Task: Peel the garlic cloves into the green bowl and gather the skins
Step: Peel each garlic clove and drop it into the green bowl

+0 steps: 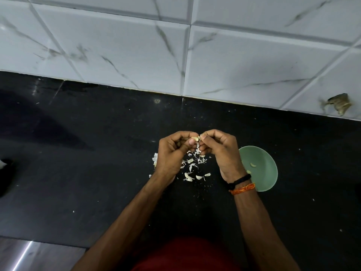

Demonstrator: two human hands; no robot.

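Note:
Both hands meet above the black counter, curled around one garlic clove. My left hand pinches the clove between thumb and fingers. My right hand pinches the clove's loose skin, and a strip hangs down between the hands. Several white garlic skins lie scattered on the counter below the hands. The green bowl sits just right of my right wrist, partly hidden by it, with two peeled cloves visible inside. A piece of unpeeled garlic peeks out left of my left hand.
The black counter runs back to a white marble-tile wall. A chipped hole in the tile shows at the far right. A dark object sits at the left edge. The counter's front edge is at lower left.

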